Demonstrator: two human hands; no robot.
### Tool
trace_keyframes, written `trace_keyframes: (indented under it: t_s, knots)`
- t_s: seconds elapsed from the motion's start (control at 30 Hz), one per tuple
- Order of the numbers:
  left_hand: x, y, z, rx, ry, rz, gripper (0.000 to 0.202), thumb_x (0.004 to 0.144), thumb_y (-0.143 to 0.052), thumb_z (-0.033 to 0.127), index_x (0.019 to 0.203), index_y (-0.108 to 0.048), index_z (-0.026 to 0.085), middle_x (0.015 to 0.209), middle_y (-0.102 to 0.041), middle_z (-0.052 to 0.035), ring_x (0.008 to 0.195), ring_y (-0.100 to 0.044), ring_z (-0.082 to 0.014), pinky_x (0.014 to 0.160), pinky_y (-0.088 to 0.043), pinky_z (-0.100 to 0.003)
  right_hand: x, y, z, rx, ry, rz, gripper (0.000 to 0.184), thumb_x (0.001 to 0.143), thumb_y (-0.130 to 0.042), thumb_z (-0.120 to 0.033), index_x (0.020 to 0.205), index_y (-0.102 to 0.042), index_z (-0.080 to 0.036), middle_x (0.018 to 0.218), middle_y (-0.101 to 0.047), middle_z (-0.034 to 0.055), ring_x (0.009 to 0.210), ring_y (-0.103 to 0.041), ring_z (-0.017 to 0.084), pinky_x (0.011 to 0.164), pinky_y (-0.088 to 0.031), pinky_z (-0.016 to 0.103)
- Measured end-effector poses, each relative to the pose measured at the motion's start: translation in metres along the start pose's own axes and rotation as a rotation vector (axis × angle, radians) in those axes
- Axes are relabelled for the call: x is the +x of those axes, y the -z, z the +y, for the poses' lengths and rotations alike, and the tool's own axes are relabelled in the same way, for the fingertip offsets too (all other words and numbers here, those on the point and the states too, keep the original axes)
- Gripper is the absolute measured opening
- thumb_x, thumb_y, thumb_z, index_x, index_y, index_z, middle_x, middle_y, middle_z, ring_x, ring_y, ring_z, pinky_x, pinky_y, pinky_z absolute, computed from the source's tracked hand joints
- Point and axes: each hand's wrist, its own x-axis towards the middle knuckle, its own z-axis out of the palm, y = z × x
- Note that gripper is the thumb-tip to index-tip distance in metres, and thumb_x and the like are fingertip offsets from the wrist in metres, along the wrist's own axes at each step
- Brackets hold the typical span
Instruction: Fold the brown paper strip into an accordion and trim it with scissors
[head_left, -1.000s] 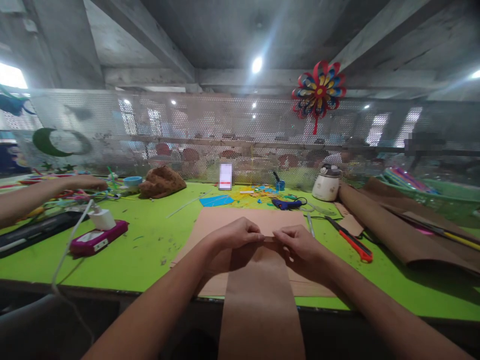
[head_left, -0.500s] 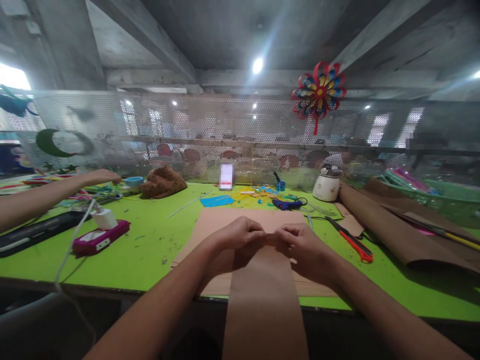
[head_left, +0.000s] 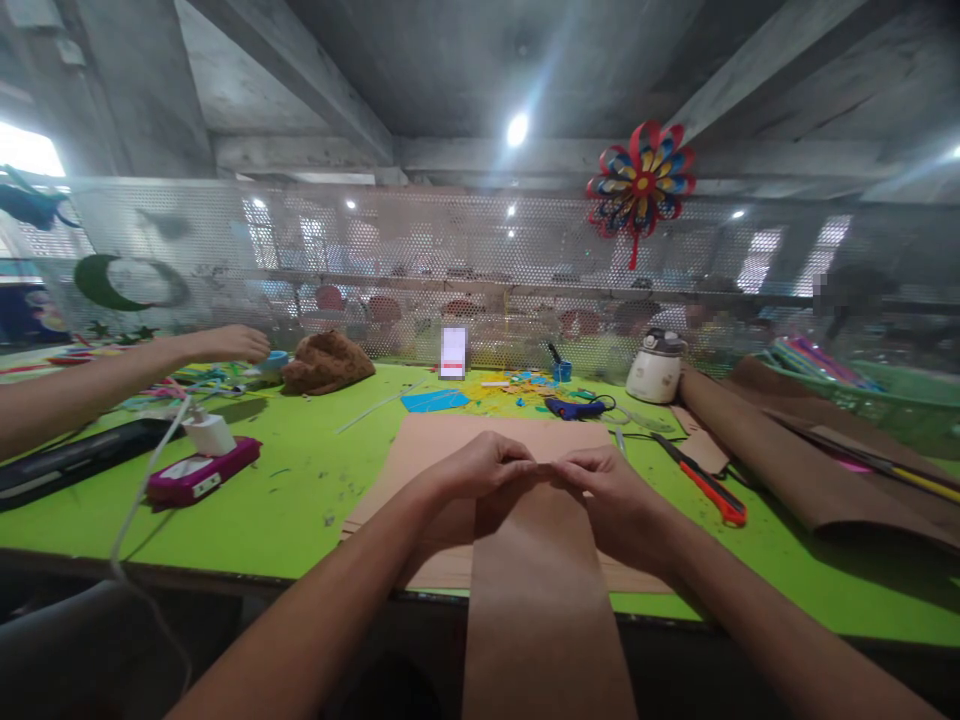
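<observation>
Strip of brown paper-like sheet [head_left: 544, 590] at lower centre of frame, far end raised in both hands, near end running past the green table's [head_left: 300, 480] edge and out at bottom. Left hand [head_left: 487, 465]: thumb and fingers closed in a pinch on the far edge. Right hand [head_left: 619, 490]: same pinch, just beside the left; lower fingers partly hidden. Edge folded or rolled, cannot tell which. Judgement: even thumb pressure and level hands should suit a straight edge; uneven pull would likely skew it.
</observation>
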Motion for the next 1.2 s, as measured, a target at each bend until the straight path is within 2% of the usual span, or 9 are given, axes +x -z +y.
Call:
trace_keyframes:
  t_s: [0.1, 0.23, 0.43, 0.6, 0.7, 0.87, 1.0, 1.2]
  knots:
    - [0.0, 0.0, -0.001, -0.057, -0.011, -0.017, 0.031, 0.086, -0.047, 0.035, 0.093, -0.067, 0.012, 0.083, -0.067, -0.0058, 0.072, -0.055, -0.0131, 0.065, -0.041, -0.022, 0.003, 0.0, 0.002, 0.003, 0.026, 0.015, 0.03, 0.077, -0.061, -0.042, 0.066, -0.061, -0.013, 0.063, -0.048, 0.0008, 0.058, -0.038, 0.011, 0.052, -0.031, 0.024]
    - [0.0, 0.0, -0.004, -0.028, 0.003, -0.002, 0.03, 0.085, -0.048, 0.033, 0.09, -0.067, 0.011, 0.08, -0.067, -0.0059, 0.069, -0.055, -0.0131, 0.062, -0.04, -0.021, 0.003, -0.002, 0.001, -0.036, 0.021, 0.012, 0.032, 0.077, -0.06, -0.043, 0.069, -0.062, -0.013, 0.063, -0.049, 0.0011, 0.057, -0.038, 0.011, 0.05, -0.03, 0.023]
    - [0.0, -0.003, -0.003, 0.054, -0.043, 0.055, 0.025, 0.085, -0.048, 0.028, 0.089, -0.068, 0.014, 0.081, -0.068, -0.0046, 0.069, -0.056, -0.0123, 0.065, -0.04, -0.021, 0.0, -0.005, 0.0, -0.019, -0.038, 0.0, 0.033, 0.077, -0.059, -0.047, 0.07, -0.058, -0.014, 0.055, -0.036, -0.0037, 0.048, -0.027, 0.007, 0.042, -0.02, 0.021]
    - [0.001, -0.006, 0.001, 0.065, -0.062, 0.058, 0.026, 0.086, -0.046, 0.028, 0.093, -0.067, 0.015, 0.087, -0.069, -0.0053, 0.075, -0.058, -0.0137, 0.069, -0.041, -0.022, -0.002, -0.007, -0.004, -0.048, 0.012, -0.008, 0.036, 0.077, -0.06, -0.046, 0.064, -0.053, -0.014, 0.057, -0.032, -0.0036, 0.051, -0.023, 0.007, 0.043, -0.018, 0.021]
    - [-0.001, -0.002, 0.0, 0.076, -0.003, 0.038, 0.028, 0.086, -0.045, 0.031, 0.088, -0.067, 0.014, 0.081, -0.067, -0.005, 0.07, -0.056, -0.0134, 0.062, -0.039, -0.021, -0.002, -0.006, -0.005, -0.068, 0.012, -0.015, 0.035, 0.078, -0.057, -0.046, 0.066, -0.053, -0.014, 0.059, -0.035, -0.0025, 0.052, -0.025, 0.008, 0.044, -0.02, 0.022]
    - [-0.009, 0.011, -0.005, 0.111, 0.101, -0.022, 0.029, 0.083, -0.047, 0.034, 0.071, -0.063, 0.013, 0.063, -0.061, -0.0018, 0.057, -0.049, -0.0107, 0.054, -0.034, -0.02, 0.0, 0.003, -0.004, -0.204, 0.05, 0.083, 0.033, 0.079, -0.056, -0.044, 0.066, -0.056, -0.014, 0.06, -0.041, -0.0008, 0.052, -0.03, 0.008, 0.043, -0.019, 0.022]
    - [-0.012, 0.016, -0.007, 0.142, 0.076, -0.034, 0.035, 0.085, -0.043, 0.037, 0.065, -0.058, 0.014, 0.057, -0.056, -0.0003, 0.053, -0.046, -0.0098, 0.053, -0.032, -0.021, 0.002, 0.01, -0.001, -0.156, 0.047, 0.08, 0.034, 0.076, -0.057, -0.046, 0.066, -0.057, -0.014, 0.055, -0.042, -0.0018, 0.048, -0.03, 0.008, 0.042, -0.02, 0.022]
    - [-0.007, 0.015, -0.002, 0.167, 0.044, -0.038, 0.037, 0.088, -0.04, 0.039, 0.063, -0.052, 0.015, 0.049, -0.046, 0.0034, 0.05, -0.04, -0.0088, 0.051, -0.028, -0.02, 0.001, 0.012, -0.005, -0.07, 0.002, 0.051, 0.035, 0.072, -0.061, -0.05, 0.067, -0.06, -0.015, 0.053, -0.049, -0.001, 0.046, -0.037, 0.009, 0.042, -0.024, 0.023]
